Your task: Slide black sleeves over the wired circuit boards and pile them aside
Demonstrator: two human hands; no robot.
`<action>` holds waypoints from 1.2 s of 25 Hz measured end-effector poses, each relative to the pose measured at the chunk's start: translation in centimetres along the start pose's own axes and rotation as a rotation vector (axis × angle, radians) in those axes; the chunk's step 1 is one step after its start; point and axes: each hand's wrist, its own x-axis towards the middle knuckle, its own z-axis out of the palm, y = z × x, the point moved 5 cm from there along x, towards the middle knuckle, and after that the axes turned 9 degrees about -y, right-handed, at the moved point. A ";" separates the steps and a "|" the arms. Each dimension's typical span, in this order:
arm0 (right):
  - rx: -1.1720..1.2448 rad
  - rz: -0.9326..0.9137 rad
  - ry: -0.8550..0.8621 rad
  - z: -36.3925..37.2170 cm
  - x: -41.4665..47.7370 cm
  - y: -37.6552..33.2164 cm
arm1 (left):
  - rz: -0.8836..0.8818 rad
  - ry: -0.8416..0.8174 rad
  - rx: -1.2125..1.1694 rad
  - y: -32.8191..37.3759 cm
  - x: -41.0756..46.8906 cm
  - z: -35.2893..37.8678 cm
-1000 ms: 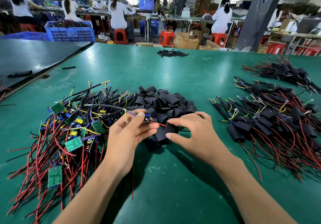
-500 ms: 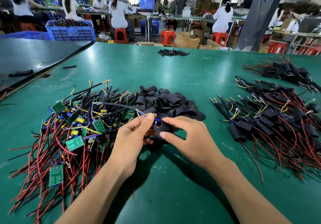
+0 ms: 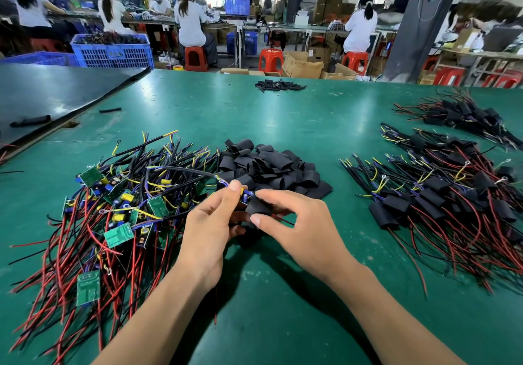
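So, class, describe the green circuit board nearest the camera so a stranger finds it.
Start at the big green table, then the tangled heap of unsleeved wired boards on its left. The rectangular green circuit board lies at that heap's near edge, apart from the boards clustered farther back.

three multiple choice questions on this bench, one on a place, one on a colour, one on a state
1. The heap of loose sleeves lies: A) between the bare boards and the finished pile; B) in a bucket; C) on the floor.
2. The table is: A) grey; B) green; C) white.
3. The right hand is: A) flat on the table; B) hanging empty; C) pinching a sleeve.
Answers: A, boards lie left of it, finished ones right; B, its bare top is green; C, thumb and finger close on the sleeve.
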 end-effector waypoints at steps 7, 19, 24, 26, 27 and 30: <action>0.108 0.051 0.097 0.3 -0.2 0.6 | -0.046 -0.042 -0.046 -0.2 0.1 0.0; -0.211 -0.135 0.156 -0.8 -0.3 -0.5 | -0.174 -0.094 -0.162 -0.5 0.3 -0.4; -0.566 -0.307 0.335 -1.0 -0.6 -2.1 | -0.106 -0.035 -0.255 -0.5 0.5 -0.4; -0.599 -0.392 0.414 -1.2 -1.0 -2.7 | -0.085 0.000 -0.307 -0.6 0.7 -0.6; -0.528 -0.384 0.363 -1.1 -1.0 -2.6 | -0.076 0.014 -0.325 -0.6 0.8 -0.7; -0.143 -0.046 -0.019 0.6 -0.2 -0.5 | -0.076 0.034 -0.343 -0.7 1.0 -0.7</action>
